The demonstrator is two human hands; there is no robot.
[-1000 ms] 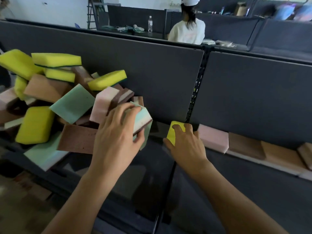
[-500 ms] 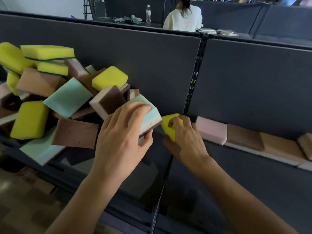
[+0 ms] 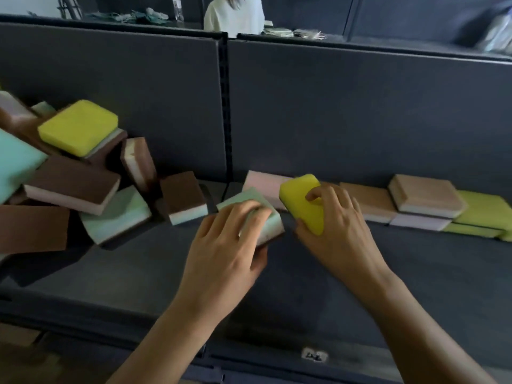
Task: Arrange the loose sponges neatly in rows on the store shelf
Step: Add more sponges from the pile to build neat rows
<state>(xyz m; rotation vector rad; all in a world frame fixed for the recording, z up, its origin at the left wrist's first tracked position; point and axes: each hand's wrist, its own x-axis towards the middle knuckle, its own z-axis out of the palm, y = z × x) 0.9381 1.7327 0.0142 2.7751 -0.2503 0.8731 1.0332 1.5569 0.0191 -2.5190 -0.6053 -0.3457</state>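
The left hand (image 3: 227, 245) curls over a green sponge (image 3: 243, 196) and the right hand (image 3: 338, 228) pinches a yellow sponge (image 3: 296, 200), both just before the back row (image 3: 424, 200). A loose pile (image 3: 72, 173) crowds the left of the grey shelf (image 3: 415, 273). A person in white top (image 3: 235, 15) stands beyond the panel.

Dark grey partition panels (image 3: 360, 112); person in white (image 3: 235, 15) beyond.

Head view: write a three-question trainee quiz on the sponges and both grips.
1. True or false: the right grip holds a yellow sponge.
2. Which colour tops what the left grip holds? A mint green, B brown, C pink.
3. Fill in: the loose pile lies ___ of the shelf upright.
Key: 1 true; 2 A, the mint green sponge; 3 left.
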